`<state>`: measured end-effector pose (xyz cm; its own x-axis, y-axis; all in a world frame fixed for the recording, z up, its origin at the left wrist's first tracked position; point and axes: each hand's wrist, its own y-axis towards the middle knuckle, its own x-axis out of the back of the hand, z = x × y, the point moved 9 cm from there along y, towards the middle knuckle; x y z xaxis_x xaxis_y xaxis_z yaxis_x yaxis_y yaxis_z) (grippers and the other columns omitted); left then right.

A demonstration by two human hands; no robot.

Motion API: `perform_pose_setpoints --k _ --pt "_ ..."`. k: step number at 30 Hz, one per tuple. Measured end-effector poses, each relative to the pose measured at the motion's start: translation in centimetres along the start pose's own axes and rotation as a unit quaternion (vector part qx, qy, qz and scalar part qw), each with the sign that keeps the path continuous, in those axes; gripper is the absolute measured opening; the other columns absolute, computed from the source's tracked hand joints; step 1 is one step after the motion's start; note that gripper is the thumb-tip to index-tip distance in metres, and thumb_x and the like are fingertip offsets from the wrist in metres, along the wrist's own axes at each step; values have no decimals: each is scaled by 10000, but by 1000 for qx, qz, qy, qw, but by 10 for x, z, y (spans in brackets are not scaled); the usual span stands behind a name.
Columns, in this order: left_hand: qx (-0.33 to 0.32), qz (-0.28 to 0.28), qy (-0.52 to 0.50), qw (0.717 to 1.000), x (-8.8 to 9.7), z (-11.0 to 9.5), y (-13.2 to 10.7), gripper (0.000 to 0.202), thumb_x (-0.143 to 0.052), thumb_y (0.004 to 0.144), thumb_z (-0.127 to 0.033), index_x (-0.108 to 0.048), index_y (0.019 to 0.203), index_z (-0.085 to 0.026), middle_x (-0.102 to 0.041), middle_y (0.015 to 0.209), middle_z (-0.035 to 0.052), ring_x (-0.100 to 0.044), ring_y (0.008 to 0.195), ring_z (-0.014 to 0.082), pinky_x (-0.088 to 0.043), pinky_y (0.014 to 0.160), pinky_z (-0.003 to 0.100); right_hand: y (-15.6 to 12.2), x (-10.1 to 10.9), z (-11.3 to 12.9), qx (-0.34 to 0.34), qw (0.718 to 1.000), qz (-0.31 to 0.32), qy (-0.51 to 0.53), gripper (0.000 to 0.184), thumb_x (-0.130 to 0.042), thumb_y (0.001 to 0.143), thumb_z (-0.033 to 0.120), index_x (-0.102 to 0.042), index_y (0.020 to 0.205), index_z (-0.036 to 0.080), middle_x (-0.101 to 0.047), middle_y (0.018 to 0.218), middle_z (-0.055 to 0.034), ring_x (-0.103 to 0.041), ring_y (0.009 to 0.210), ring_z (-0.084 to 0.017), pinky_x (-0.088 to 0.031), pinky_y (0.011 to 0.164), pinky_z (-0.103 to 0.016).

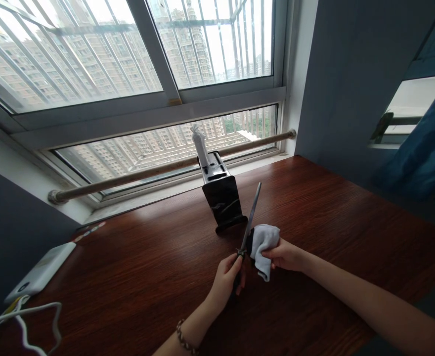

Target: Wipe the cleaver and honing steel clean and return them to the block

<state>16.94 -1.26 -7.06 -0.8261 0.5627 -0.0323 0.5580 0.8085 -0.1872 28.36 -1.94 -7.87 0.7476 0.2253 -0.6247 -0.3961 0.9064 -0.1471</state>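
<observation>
My left hand (228, 279) is closed round the dark handle of a honing steel (252, 212), whose thin grey rod points up and away towards the window. My right hand (284, 256) grips a white cloth (264, 242), bunched against the base of the rod just above the handle. A black knife block (223, 198) stands on the dark wooden table (147, 267) just behind the rod's tip. One white handle (199, 143) sticks up out of the block. A beaded bracelet (183, 337) is on my left wrist.
A white power bank (41, 269) with a white cable (28, 321) lies at the table's left edge. A wooden rail (165, 165) runs along the barred window behind the block. A grey wall and a blue curtain (425, 158) stand at the right.
</observation>
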Motion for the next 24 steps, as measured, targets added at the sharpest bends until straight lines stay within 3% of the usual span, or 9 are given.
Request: perform_pose_setpoints --k 3,5,7,8,11,13,16,20,24 --pt "2 -7 -2 1000 3 0 4 402 -404 846 -533 -422 699 -159 -447 396 -49 -325 268 52 -210 284 172 -2 0 10 28 999 -14 8 374 -804 588 263 -607 859 98 -565 683 -33 -523 521 -97 -405 434 -177" --pt "1 -10 7 1000 4 1 5 404 -404 844 -537 -422 696 -161 -452 396 -46 -334 267 56 -215 285 174 -6 11 25 99 991 -85 -21 339 -778 624 289 -611 878 139 -584 747 -35 -534 576 -112 -422 469 -196" --pt "-2 -12 26 1000 3 2 4 397 -432 834 -532 -429 694 -160 -460 404 -44 -348 277 59 -227 286 174 -17 17 43 187 960 -162 -134 305 -752 652 286 -621 905 177 -606 851 -48 -556 677 -149 -448 529 -228" --pt "-5 -13 38 999 1 3 3 391 -448 830 -523 -436 692 -158 -467 410 -42 -351 281 58 -225 286 173 -22 11 51 223 935 -169 -219 277 -737 664 269 -628 904 183 -613 870 -53 -561 706 -166 -457 560 -245" --pt "-19 -9 78 997 -2 4 0 359 -491 827 -469 -492 691 -137 -498 433 -28 -368 296 52 -222 303 168 -27 -35 50 251 857 -41 -448 169 -631 730 158 -637 899 162 -619 840 -62 -573 754 -190 -464 685 -282" --pt "-26 -10 99 995 -3 5 -1 383 -512 817 -441 -508 604 -123 -495 421 -11 -387 307 54 -240 319 170 -30 -60 41 234 837 50 -493 288 -536 764 91 -607 1037 147 -614 894 -63 -578 832 -192 -449 776 -289" --pt "-28 -12 104 994 -2 7 -2 434 -508 814 -450 -488 531 -122 -476 400 -3 -387 304 57 -243 321 176 -31 -72 45 227 844 62 -481 415 -474 779 59 -540 1179 149 -602 961 -55 -566 884 -175 -430 804 -267" --pt "-19 -8 73 997 -2 7 0 402 -483 818 -517 -515 721 -128 -494 433 -28 -361 290 56 -219 296 174 -28 -65 51 222 860 45 -458 234 -467 812 127 -612 995 125 -586 763 -22 -529 686 -128 -417 635 -219" --pt "1 -11 34 999 1 5 3 433 -461 804 -573 -461 711 -150 -460 408 -43 -348 276 63 -233 279 177 -22 -41 40 196 870 19 -451 173 -502 815 225 -586 713 114 -529 598 -7 -467 494 -98 -359 458 -196"
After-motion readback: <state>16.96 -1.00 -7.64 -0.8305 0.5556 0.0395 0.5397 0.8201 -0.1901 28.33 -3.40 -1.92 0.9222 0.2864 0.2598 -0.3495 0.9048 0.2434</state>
